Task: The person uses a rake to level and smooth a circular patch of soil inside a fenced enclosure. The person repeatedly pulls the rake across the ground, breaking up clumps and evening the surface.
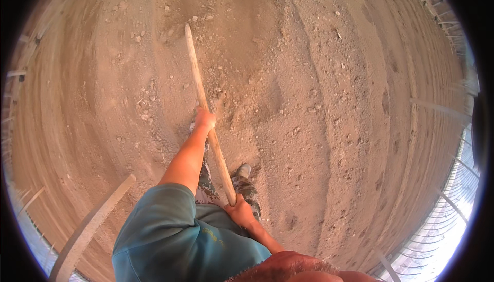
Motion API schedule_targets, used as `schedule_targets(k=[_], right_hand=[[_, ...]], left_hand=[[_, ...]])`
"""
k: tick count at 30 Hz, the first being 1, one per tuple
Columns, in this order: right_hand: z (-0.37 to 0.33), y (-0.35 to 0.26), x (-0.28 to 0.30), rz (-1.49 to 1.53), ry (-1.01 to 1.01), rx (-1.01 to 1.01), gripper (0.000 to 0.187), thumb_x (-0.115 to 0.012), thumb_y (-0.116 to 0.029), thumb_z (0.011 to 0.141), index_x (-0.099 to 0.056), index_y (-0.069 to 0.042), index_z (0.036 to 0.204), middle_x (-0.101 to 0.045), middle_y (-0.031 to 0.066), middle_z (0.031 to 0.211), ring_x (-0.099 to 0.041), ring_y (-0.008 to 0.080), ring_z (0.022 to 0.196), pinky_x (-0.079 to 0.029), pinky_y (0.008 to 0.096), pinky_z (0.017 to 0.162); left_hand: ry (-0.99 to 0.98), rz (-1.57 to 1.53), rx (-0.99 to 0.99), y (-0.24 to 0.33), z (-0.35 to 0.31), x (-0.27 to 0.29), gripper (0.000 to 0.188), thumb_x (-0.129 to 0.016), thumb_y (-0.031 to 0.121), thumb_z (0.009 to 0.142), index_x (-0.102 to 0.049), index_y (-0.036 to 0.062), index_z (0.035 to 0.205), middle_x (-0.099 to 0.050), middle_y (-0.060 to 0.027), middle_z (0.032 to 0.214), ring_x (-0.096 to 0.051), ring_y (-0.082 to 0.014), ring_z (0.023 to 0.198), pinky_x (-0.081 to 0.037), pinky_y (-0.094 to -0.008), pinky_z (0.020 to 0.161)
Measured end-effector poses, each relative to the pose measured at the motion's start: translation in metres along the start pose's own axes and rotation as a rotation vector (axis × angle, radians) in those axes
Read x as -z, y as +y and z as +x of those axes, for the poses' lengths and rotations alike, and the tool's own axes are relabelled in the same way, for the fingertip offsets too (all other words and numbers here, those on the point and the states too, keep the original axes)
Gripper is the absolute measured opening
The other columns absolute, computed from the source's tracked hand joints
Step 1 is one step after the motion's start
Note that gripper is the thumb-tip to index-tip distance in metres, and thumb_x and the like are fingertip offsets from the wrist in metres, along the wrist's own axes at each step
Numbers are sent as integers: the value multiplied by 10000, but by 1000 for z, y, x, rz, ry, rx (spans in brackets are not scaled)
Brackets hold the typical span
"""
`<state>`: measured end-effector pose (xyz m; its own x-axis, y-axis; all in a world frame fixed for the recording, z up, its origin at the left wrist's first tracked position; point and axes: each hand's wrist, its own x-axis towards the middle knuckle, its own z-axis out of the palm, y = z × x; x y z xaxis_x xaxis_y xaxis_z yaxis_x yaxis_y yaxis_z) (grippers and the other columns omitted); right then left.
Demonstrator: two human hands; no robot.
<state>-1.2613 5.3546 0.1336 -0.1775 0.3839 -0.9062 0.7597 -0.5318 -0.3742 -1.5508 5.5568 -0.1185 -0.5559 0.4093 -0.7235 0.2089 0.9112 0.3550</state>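
Observation:
A long pale wooden pole slants from my waist out over the soil. Its far end narrows to a blunt tip above loose dirt, and no tool head shows on it. My left hand is wrapped round the pole near its middle, arm stretched forward. Close to my body, my right hand grips the near end, with the palm side hidden. Beneath the pole are my legs in camouflage trousers and one light-coloured shoe.
Bare brown soil with clods, small stones and long ridges spreads all round. A pale post stands close at the lower left. Curved frame bars and bright sheeting run along the right edge; more posts line the left rim.

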Motion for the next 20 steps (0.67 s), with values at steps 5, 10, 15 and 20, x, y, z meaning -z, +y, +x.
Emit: schedule_targets(k=[5,10,15,20], right_hand=[[-81,144,10,-45,45,-14,550,-777,-366,948,-614,-14,1338,-758,384,1122,-750,548,1097,-597,596,957],[-136,216,14,-63,34,-11,516,-782,-340,930,-636,-8,1297,-768,363,1086,-757,548,1062,-607,590,926],[-145,226,6,-127,117,-77,430,-754,-282,940,-655,-5,1254,-763,373,1040,-759,551,1024,-610,603,892],[-143,215,1,-143,74,-135,405,-723,-247,950,-654,-7,1270,-761,376,1043,-754,557,1028,-609,606,902]], left_hand=[[54,1,-41,-82,-119,-107,696,-807,161,898,-401,-60,1419,-747,-380,1164,-755,-507,1119,-616,-519,936],[101,-173,-69,-179,-166,-176,674,-908,164,881,-429,-21,1318,-751,-247,929,-780,-385,767,-614,-491,639],[-75,-299,60,-144,-208,-172,629,-894,111,905,-430,-21,1309,-708,-152,840,-710,-269,599,-558,-439,503],[-92,-380,127,-114,-212,-147,610,-893,100,910,-443,-26,1302,-727,-156,851,-718,-264,606,-563,-423,506]])
